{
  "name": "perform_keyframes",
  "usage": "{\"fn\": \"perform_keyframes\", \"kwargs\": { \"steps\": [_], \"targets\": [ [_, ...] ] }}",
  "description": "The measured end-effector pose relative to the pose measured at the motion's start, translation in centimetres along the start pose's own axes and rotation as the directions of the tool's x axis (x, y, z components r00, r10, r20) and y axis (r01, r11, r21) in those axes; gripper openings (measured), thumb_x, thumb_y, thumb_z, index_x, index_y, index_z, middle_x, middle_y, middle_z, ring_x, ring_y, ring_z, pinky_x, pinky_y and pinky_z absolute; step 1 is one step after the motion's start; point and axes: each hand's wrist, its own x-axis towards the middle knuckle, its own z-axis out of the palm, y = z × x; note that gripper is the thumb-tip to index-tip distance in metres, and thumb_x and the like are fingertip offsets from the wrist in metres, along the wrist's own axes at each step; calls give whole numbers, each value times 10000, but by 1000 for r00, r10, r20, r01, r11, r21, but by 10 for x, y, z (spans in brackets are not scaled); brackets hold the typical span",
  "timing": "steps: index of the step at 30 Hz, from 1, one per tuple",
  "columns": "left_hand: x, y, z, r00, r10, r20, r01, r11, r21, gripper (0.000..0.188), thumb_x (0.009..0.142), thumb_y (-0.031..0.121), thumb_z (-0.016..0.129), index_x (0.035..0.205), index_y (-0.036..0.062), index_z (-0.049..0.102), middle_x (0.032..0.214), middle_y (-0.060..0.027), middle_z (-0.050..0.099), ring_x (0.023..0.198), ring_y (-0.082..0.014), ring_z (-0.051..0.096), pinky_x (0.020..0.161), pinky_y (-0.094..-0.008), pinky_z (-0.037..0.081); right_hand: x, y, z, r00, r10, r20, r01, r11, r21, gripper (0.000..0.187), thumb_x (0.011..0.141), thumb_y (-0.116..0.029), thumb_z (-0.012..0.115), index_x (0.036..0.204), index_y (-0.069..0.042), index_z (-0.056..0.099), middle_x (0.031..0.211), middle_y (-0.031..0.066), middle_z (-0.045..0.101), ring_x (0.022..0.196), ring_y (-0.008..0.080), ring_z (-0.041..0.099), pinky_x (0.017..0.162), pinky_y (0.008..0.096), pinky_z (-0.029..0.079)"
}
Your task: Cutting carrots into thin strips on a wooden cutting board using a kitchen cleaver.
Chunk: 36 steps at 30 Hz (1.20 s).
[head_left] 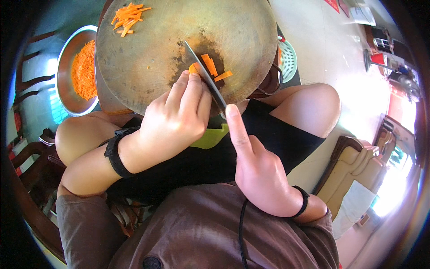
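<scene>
My left hand (181, 101) presses a short piece of carrot (194, 68) onto the round wooden chopping board (237, 31), its fingertips bunched beside the blade. In my right hand (255, 166) is a kitchen knife (207, 77), the index finger stretched along its back; the handle is hidden under the hand. The blade stands slantwise on the board, touching or very near the carrot. Just right of the blade lie several cut carrot slices (209, 64), one of them apart (223, 75). A small heap of carrot sticks (129, 19) rests at the board's far left.
A metal bowl (62, 80) full of shredded carrot (83, 71) stands left of the board. Beyond the board's right edge is a pale green plastic basket (289, 58). My knees are close under the board's near side. A cushioned wooden seat (351, 166) stands at right.
</scene>
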Motion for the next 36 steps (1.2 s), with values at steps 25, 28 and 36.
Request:
{"fn": "perform_keyframes", "kwargs": {
  "steps": [25, 28, 36],
  "targets": [
    [-2, -1, -4, 997, -34, 70, 38, 998, -54, 359, 862, 33, 691, 1187, -120, 682, 1231, -250, 701, 1147, -359, 766, 897, -368, 656, -16, 10, -17, 999, -14, -31, 20, 974, 226, 923, 889, 135, 606, 1735, -58, 293, 745, 122, 563, 559, 310, 610, 561, 446, 555],
    [-1, -3, 1, 1000, 0, -26, 0, 1000, -4, 286, 856, 116, 712, 1056, -89, 710, 1101, -234, 719, 1056, -321, 779, 763, -306, 652, -15, 9, -18, 1000, -15, -21, 19, 975, 223, 931, 884, 135, 610, 1737, -69, 295, 741, 118, 558, 556, 309, 609, 561, 445, 558],
    [0, -3, 2, 1000, 0, -22, -1, 999, -35, 289, 810, 94, 711, 1041, -80, 725, 1091, -212, 716, 1047, -318, 777, 752, -309, 654, 10, 2, -5, 1000, -2, 15, 1, 997, 82, 962, 868, 69, 626, 1748, -144, 302, 729, 97, 537, 525, 279, 602, 516, 424, 550]
  ]
}}
